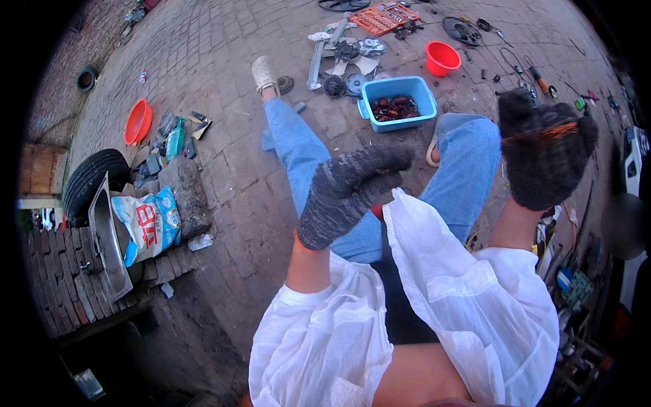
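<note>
My left hand [352,193], in a grey knitted work glove, is raised over my left thigh. Its fingers stretch to the right with the thumb slightly apart, and nothing shows in them. My right hand [546,159], in a darker glove, is lifted beside my right knee. Orange strands cross that glove; its fingers blend into a dark mass, so whether they are curled cannot be made out. Ahead, between my feet, stands a light blue plastic basin [398,87] with reddish-brown pieces [393,108] in it. Neither hand touches the basin.
Beyond the basin lie loose metal parts [347,51], an orange tool case [383,17] and a red bowl [443,58]. At left are another red bowl [138,122], a tyre [95,180], a metal sink [108,237] and a blue-white bag [148,224]. Tools litter the right side.
</note>
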Tool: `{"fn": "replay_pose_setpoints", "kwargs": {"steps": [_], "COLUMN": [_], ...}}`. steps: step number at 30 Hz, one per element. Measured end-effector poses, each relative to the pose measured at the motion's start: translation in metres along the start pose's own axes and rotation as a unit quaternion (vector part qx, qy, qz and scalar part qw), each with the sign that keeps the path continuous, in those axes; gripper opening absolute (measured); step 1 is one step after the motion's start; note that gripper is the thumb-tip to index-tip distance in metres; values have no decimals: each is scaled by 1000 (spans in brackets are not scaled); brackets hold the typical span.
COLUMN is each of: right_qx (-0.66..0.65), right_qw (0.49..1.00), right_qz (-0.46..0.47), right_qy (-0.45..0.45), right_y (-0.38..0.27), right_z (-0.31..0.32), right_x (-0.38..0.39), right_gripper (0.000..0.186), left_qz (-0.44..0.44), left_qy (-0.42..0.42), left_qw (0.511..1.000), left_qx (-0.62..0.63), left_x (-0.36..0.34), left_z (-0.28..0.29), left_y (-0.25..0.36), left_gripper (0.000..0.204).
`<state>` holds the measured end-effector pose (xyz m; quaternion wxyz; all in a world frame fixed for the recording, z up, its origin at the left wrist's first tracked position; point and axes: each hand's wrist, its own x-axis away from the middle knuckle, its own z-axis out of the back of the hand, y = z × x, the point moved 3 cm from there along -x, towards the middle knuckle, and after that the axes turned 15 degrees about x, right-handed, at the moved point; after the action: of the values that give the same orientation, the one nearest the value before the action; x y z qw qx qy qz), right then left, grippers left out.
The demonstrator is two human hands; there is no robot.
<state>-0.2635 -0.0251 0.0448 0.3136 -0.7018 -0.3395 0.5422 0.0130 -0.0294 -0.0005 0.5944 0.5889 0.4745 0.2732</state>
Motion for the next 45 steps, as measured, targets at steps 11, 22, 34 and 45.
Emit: {"fn": "replay_pose_setpoints", "kwargs": {"steps": [11,22,34,45], "right_qx": [274,910,265,17], "right_qw": [950,359,954,999], "right_qz": [120,206,124,28], "right_qy": [88,14,74,41], "right_y": [-13,-26,-16,-16], "right_z": [30,16,31,29], "right_x": [13,-14,15,3], "right_gripper": [37,38,30,23], "left_qz": [99,59,-23,3], "left_qy": [155,15,273,174], "left_qw": [962,972,908,864], "left_qx": [202,228,316,473], "left_x": [2,4,-6,-5], "left_z": [17,21,36,46], "left_y": [-10,-20,-31,-25], "left_gripper": [29,36,31,40]}}
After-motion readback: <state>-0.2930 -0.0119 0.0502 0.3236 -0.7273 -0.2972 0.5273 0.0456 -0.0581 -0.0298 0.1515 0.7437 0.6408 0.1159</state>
